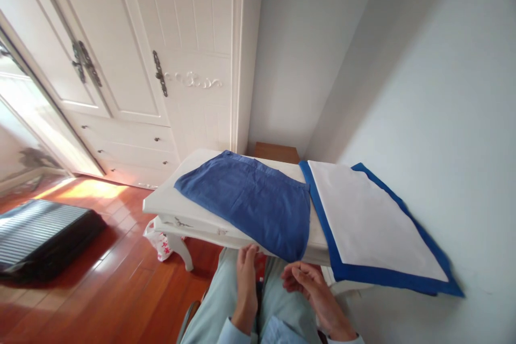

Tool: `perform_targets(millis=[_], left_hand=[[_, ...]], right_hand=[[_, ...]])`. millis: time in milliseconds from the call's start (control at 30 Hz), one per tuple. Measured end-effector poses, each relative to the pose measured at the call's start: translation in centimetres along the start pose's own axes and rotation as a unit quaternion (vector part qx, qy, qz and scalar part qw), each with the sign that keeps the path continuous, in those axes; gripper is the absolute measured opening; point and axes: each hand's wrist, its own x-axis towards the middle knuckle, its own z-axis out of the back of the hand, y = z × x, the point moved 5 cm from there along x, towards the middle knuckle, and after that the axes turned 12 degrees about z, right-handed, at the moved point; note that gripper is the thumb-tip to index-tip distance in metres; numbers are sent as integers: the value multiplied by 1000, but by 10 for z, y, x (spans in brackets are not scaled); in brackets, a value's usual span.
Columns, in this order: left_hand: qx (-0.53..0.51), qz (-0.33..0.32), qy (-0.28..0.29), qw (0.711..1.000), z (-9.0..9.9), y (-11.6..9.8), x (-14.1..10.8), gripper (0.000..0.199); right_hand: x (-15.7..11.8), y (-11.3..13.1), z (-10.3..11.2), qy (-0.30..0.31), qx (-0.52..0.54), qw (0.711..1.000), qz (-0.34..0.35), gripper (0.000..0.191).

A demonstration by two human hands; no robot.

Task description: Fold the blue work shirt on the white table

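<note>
A blue garment [250, 193], shaped like a short skirt with a band along its far edge, lies flat on a white table [167, 196]. Its near edge hangs slightly over the table's front. My left hand [246, 274] is above my lap by the front edge, fingers loosely bent, with nothing visible in it. Just below the garment's near right corner is my right hand [308, 287], half curled and seemingly holding nothing. To the right, a white sheet [371, 209] rests on a larger blue cloth [363, 274], which overhangs the table's front.
A white wardrobe [193, 27] with dark handles stands behind on the left. A black ridged suitcase [48, 231] lies on the red wooden floor [121, 301]. A plastic bag [159, 242] is by the table leg. Behind the table are a brown box [276, 150] and grey walls [435, 102].
</note>
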Motion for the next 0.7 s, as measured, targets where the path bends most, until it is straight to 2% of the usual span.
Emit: perform_targets(millis=[67, 133, 200, 267, 400, 533, 700], left_hand=[[-7, 90, 99, 991, -22, 16, -1, 48], [-16, 116, 164, 979, -41, 16, -3, 53], [-34, 121, 180, 976, -52, 11, -4, 58], [-51, 127, 168, 976, -57, 8, -6, 57], [-66, 131, 190, 971, -55, 4, -15, 51], [-30, 141, 222, 964, -43, -7, -29, 45], [70, 139, 250, 956, -18, -26, -46, 49]], right_hand=[[-13, -14, 13, -2, -16, 999, -40, 56], [-22, -22, 23, -18, -15, 998, -62, 60], [-26, -25, 29, -38, 2, 997, -66, 62], [-24, -21, 28, -53, 33, 996, -58, 64], [-5, -8, 15, -53, 101, 993, -20, 61], [13, 1, -1, -25, 190, 981, -14, 61], [31, 20, 1, -81, 246, 966, 16, 58]])
